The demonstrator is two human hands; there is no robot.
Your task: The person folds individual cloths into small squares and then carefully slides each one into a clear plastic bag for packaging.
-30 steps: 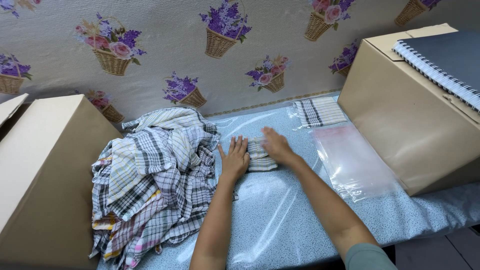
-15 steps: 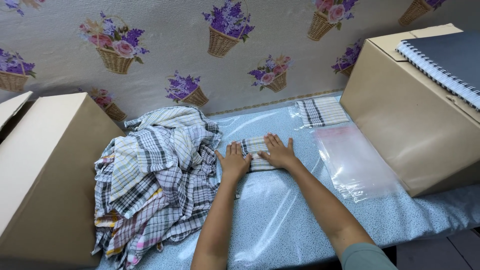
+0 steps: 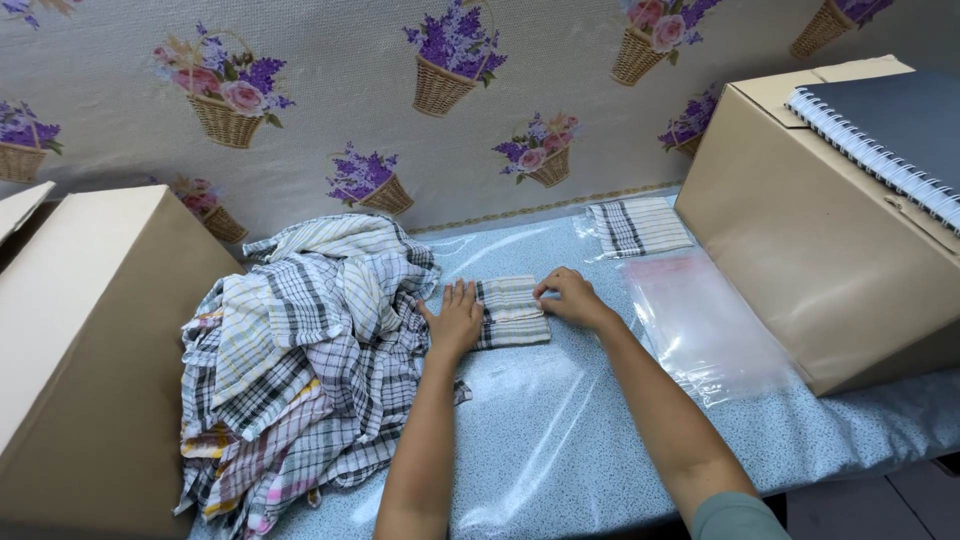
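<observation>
I see the folded checked cloth (image 3: 511, 311) lying mid-table, right of the cloth pile (image 3: 300, 350). My left hand (image 3: 455, 320) rests flat, fingers spread, on its left edge; my right hand (image 3: 570, 298) pinches its far right corner.

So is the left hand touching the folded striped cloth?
Touching: the head view shows the left hand lying flat, fingers overlapping the left edge of the folded cloth.

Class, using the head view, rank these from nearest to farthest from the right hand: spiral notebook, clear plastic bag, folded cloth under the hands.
1. Folded cloth: touching the right hand, on its left.
2. Plastic bag: just right.
3. Notebook: far right, atop the box.
</observation>
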